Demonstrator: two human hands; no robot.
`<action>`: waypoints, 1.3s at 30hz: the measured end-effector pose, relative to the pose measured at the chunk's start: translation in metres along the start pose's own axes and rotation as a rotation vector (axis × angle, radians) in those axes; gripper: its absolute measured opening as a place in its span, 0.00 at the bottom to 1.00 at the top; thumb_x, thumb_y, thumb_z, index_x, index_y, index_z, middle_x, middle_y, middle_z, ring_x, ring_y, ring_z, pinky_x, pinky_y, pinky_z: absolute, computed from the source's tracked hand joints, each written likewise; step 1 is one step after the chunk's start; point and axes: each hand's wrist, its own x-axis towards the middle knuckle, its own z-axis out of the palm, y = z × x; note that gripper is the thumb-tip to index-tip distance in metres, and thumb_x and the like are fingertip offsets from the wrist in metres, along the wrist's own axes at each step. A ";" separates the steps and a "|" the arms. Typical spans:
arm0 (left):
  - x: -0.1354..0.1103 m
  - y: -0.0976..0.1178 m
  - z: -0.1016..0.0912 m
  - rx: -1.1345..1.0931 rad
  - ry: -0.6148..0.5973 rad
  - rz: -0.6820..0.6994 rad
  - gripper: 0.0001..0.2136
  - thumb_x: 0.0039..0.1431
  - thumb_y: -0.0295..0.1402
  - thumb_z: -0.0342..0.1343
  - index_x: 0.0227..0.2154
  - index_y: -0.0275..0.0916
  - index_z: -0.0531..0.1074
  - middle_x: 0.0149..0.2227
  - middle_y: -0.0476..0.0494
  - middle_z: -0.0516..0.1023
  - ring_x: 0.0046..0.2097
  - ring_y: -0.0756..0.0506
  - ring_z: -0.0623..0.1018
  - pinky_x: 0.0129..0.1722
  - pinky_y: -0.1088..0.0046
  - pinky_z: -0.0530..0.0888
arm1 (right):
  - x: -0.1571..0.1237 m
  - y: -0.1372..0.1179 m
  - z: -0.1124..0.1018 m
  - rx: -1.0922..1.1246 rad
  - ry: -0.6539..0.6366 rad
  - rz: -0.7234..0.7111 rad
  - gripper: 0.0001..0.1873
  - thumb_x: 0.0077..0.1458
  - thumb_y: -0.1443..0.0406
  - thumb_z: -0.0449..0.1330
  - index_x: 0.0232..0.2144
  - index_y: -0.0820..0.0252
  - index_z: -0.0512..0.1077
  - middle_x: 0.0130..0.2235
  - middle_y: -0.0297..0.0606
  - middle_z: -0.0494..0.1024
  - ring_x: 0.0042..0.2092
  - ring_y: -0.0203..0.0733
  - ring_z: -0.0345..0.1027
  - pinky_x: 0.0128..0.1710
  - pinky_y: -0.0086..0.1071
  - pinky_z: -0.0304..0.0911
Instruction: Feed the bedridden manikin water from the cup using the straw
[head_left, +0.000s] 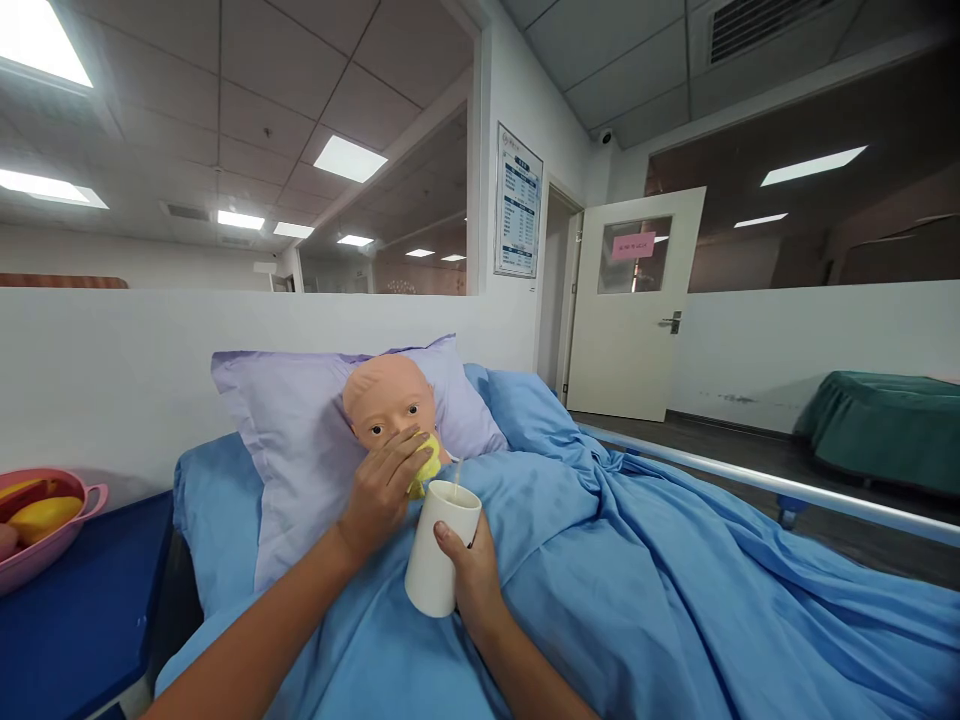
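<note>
Yellow cloth [428, 466] is clasped at bald manikin's face [386, 390] by curled left hand [383, 487], wiping seemingly unfinished; tapered white cup [430, 563], six o'clock, is gripped by right hand [475, 572].

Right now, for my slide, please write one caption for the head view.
Left hand holds a yellow cloth at a manikin's face; right hand grips a tapered white cup.

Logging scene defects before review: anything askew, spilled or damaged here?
Dark scuffs mar the pale wall, low down between the door and green cover. The blue quilt lies rumpled, bunched near the bed rail. No spill shows around the white cup.
</note>
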 end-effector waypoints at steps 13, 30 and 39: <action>-0.037 0.016 0.025 0.072 0.015 -0.070 0.15 0.66 0.22 0.49 0.54 0.33 0.69 0.51 0.38 0.81 0.59 0.45 0.76 0.66 0.58 0.66 | -0.005 -0.005 -0.002 -0.040 -0.056 0.008 0.29 0.46 0.50 0.72 0.47 0.55 0.73 0.43 0.38 0.81 0.42 0.47 0.73 0.43 0.39 0.70; 0.022 0.002 0.002 0.076 0.083 0.000 0.19 0.63 0.18 0.49 0.55 0.37 0.68 0.57 0.36 0.77 0.66 0.39 0.68 0.65 0.50 0.67 | -0.003 -0.008 -0.001 0.007 0.007 0.130 0.32 0.42 0.46 0.72 0.44 0.56 0.72 0.35 0.37 0.79 0.35 0.46 0.73 0.35 0.39 0.71; -0.019 0.009 0.029 0.190 -0.005 0.042 0.13 0.66 0.23 0.50 0.50 0.36 0.72 0.50 0.40 0.81 0.55 0.44 0.78 0.65 0.56 0.65 | -0.002 -0.008 0.000 0.074 0.068 0.113 0.30 0.43 0.49 0.72 0.45 0.56 0.72 0.35 0.35 0.80 0.32 0.43 0.72 0.34 0.38 0.72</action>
